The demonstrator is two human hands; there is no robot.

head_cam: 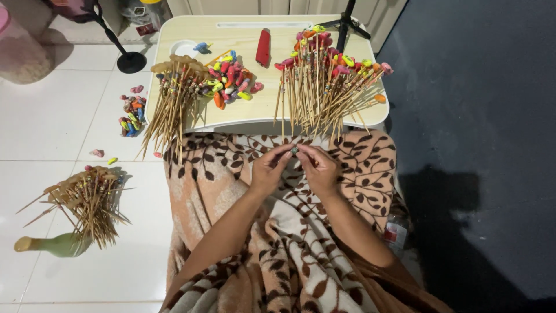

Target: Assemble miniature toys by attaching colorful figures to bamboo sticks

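Note:
My left hand [270, 169] and my right hand [317, 168] meet over my lap, fingertips pinched together on a small dark bead [294, 150]. Whether a thin stick runs through it is too small to tell. Just beyond my hands, on the low cream table [255, 110], lies a bundle of bamboo sticks with coloured tips [324, 75]. A second stick bundle [174, 95] hangs over the table's left edge. Between them sits a heap of small coloured pieces [231, 81].
A leaf-patterned blanket [231, 174] covers my lap. On the white floor tiles at left lie another stick pile [87, 200], a green bottle-like object [52, 244] and loose coloured pieces [132, 113]. A red flat object [263, 47] lies on the table. A dark mat [475, 116] lies to the right.

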